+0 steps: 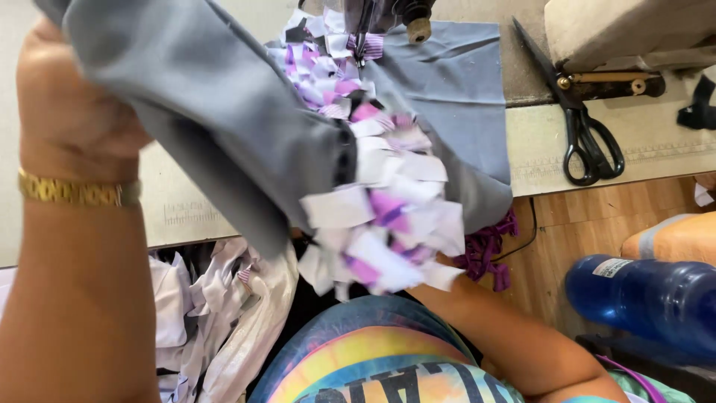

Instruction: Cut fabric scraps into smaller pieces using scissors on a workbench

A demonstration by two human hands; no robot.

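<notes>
Lifting a length of grey fabric [224, 112] in the upper left of the frame, the left hand [71, 112] is closing around the cloth — the fingers are hidden under the folds, a gold bracelet [74, 192] circling the wrist just below. Along the fabric's edge a chain of white and purple labels [388, 216] is hanging in a loose bunch at the centre of the frame, trailing up toward the top. The right forearm is reaching in from the lower right and disappearing behind those labels, so the right hand is lying out of sight and I cannot tell how open it is or what it is gripping.

Below the bench edge, at lower left, a heap of white cloth pieces [224, 321] is lying. At right, a blue plastic bottle [649, 295] is resting above the wooden floor [589, 216]. Farther off, the pale bench [544, 142] is carrying more of the grey fabric, spread flat at top centre, with black scissors [582, 127] lying beside it — and the sewing machine's needle area [380, 19] is showing at the top edge.
</notes>
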